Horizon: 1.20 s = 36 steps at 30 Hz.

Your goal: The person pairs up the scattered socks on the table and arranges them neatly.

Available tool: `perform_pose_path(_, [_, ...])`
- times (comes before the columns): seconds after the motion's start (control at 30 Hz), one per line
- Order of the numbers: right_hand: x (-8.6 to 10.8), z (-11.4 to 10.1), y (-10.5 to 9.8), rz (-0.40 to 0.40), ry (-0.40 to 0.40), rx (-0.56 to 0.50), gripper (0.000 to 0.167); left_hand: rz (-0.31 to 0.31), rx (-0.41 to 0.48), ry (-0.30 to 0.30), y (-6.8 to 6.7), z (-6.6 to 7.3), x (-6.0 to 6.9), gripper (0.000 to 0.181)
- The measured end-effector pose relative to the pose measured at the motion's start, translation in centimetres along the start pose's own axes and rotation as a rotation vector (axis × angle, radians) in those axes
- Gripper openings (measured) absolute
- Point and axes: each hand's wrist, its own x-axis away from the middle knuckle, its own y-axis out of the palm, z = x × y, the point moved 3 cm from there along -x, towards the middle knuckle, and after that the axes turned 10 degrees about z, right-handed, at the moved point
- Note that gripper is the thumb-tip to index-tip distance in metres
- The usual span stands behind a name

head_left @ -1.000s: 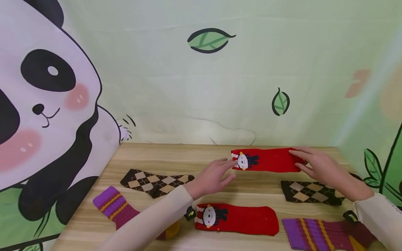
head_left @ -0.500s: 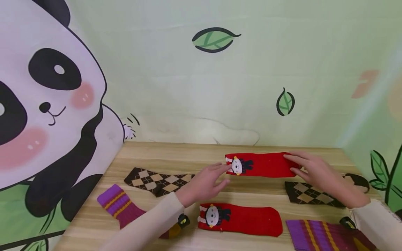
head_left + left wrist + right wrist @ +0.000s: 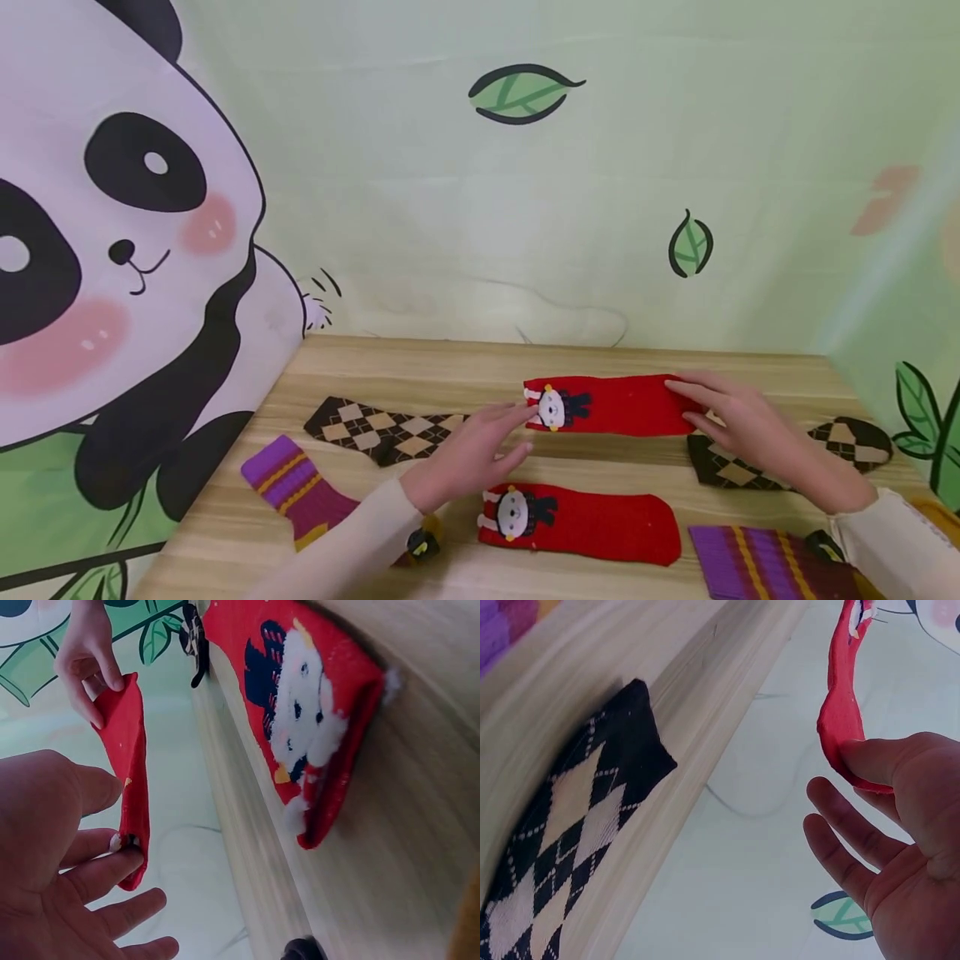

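Note:
A red sock point(image 3: 611, 406) with a white animal face on it is stretched level above the table. My left hand point(image 3: 472, 454) pinches its cuff end, thumb on one side and fingers on the other in the left wrist view. At the toe end my right hand point(image 3: 750, 433) pinches the fabric between thumb and fingers, its other fingers apart from it in the right wrist view. A matching red sock point(image 3: 600, 525) lies flat on the table below, nearer to me, its cuff to the left.
Argyle socks lie at left point(image 3: 382, 432) and right point(image 3: 723, 462), the right one partly behind my right arm. Purple striped socks lie front left point(image 3: 288, 483) and front right point(image 3: 750, 558), partly covered by my sleeves. Behind the wooden table point(image 3: 420, 354) hangs a panda-printed cloth point(image 3: 420, 208).
Both hands have carried the held red sock down and to the left, nearer to the matching one. The view has shifted slightly left. The socks on the table lie as before.

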Motion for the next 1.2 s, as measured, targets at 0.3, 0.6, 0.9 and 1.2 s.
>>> perform_pose_path(0.3, [0.4, -1.2, -0.1, -0.009, 0.001, 0.014, 0.062, -0.017, 0.009, -0.037, -0.4, 0.1, 1.3, 0.054])
perform_pose_path(0.6, [0.8, -2.3, -0.1, -0.017, -0.003, -0.019, 0.062, -0.023, 0.025, -0.048, -0.7, 0.2, 2.6, 0.055])
perform_pose_path(0.9, [1.3, -3.4, 0.5, -0.052, 0.038, -0.045, 0.057, -0.008, 0.046, -0.052, -1.1, 0.2, 4.4, 0.053])
perform_pose_path(1.2, [1.7, -4.3, 0.7, -0.075, 0.025, -0.053, 0.057, -0.006, 0.059, -0.055, -1.2, 0.3, 5.5, 0.053])
